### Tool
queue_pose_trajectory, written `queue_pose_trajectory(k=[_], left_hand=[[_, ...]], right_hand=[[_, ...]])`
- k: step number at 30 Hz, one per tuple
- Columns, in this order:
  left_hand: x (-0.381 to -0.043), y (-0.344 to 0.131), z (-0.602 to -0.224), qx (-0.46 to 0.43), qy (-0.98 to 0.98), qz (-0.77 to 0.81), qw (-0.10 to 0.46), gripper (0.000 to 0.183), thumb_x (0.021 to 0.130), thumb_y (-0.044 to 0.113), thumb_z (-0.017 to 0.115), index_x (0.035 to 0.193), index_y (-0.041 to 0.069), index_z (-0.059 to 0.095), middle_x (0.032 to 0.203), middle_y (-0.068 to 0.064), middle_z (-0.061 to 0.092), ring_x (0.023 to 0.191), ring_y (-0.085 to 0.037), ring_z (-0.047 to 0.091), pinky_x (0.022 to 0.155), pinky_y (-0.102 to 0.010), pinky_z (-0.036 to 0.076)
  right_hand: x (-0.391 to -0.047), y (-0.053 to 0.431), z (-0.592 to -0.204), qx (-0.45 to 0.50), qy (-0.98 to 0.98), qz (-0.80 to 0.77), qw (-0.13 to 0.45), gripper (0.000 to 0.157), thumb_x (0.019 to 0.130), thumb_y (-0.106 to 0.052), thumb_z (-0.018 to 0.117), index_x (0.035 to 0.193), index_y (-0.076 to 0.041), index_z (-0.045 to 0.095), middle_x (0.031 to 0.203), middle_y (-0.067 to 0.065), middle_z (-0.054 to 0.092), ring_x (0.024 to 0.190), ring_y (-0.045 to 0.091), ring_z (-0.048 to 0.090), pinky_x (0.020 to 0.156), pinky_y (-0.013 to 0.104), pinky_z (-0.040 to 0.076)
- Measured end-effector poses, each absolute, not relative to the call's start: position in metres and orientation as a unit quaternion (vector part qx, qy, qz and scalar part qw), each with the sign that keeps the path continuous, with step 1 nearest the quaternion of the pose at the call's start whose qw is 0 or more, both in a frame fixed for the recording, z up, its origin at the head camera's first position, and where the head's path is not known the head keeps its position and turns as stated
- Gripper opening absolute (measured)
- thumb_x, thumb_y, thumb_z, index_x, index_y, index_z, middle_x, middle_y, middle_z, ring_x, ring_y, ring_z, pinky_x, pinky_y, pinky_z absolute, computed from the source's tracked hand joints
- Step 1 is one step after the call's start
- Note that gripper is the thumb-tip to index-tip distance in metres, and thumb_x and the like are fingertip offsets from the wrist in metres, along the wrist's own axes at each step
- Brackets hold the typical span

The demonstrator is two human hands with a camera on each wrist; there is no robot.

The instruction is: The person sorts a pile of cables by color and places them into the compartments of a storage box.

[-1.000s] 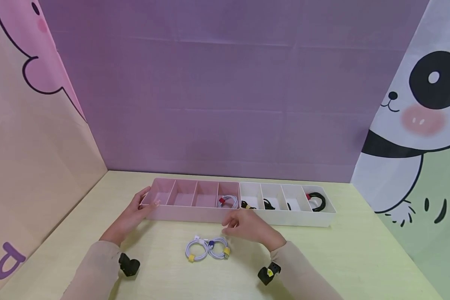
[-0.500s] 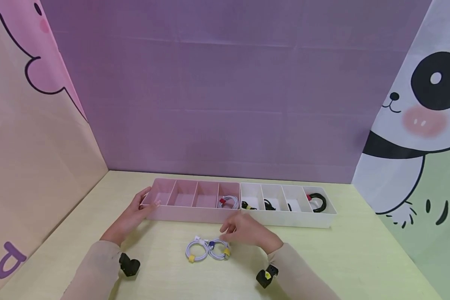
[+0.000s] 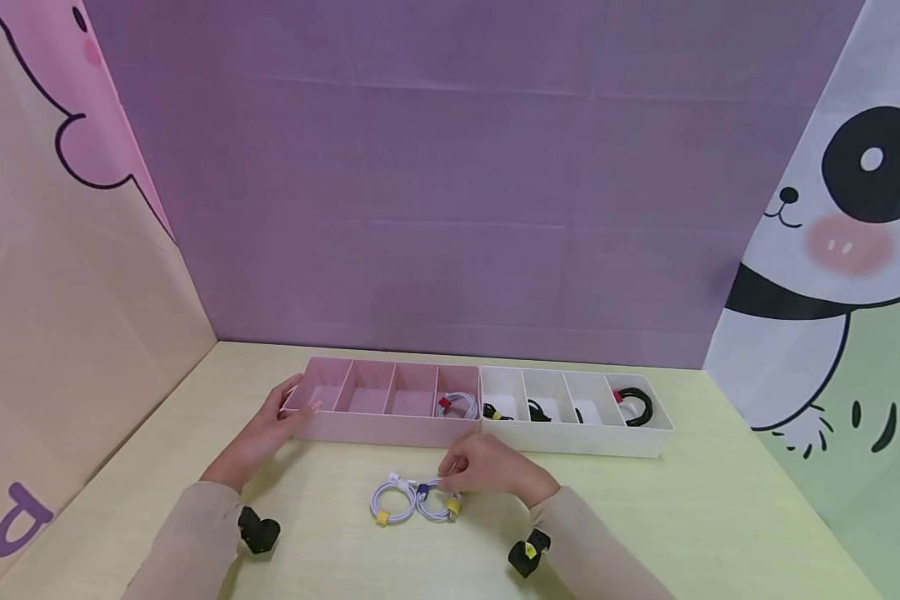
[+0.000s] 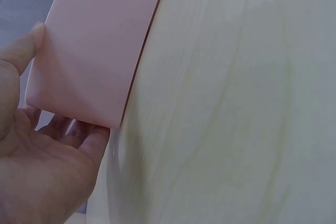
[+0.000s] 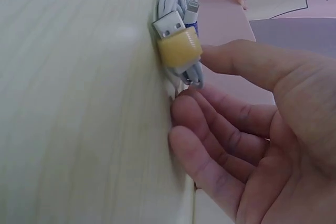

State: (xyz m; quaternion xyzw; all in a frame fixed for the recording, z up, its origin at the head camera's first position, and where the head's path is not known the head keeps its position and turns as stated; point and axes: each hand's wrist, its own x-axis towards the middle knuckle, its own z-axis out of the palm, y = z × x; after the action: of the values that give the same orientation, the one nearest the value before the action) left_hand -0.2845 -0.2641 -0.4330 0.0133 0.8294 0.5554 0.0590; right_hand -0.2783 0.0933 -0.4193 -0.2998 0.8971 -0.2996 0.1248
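Observation:
My left hand holds the left end of a pink divided box. In the left wrist view, its thumb lies at the box's upper edge and its fingers curl under the end wall. Two coiled white charging cables lie side by side before the boxes: a left coil and a right coil. Over the right coil is my right hand, thumb and forefinger parted right at it. The right wrist view shows that coil's yellow strap, USB plug and smaller plug.
A white divided box abuts the pink one on the right. It holds dark cables, including a black coil in its end compartment. A white cable with a red strap sits in the pink box's rightmost compartment. A purple backdrop rises behind.
My right hand has come down and slightly nearer from the front of the boxes to the right-hand coil. The left hand, both boxes and the coils keep their places.

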Motion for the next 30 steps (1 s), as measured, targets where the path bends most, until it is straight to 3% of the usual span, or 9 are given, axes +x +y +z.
queue_pose_trajectory(k=[30], left_hand=[[-0.2845, -0.2637, -0.4323, 0.017, 0.829, 0.556, 0.06, 0.094, 0.099, 0.056, 0.055, 0.162, 0.023, -0.007, 0.164, -0.02, 0.003, 0.143, -0.042, 0.02, 0.113, -0.066, 0.019]], right_hand=[[-0.2778, 0.0887, -0.4185, -0.288, 0.899, -0.296, 0.146, 0.012, 0.085, -0.015, 0.081, 0.08, -0.013, 0.07, 0.073, -0.007, 0.062, 0.064, 0.006, 0.054, 0.057, 0.021, 0.047]])
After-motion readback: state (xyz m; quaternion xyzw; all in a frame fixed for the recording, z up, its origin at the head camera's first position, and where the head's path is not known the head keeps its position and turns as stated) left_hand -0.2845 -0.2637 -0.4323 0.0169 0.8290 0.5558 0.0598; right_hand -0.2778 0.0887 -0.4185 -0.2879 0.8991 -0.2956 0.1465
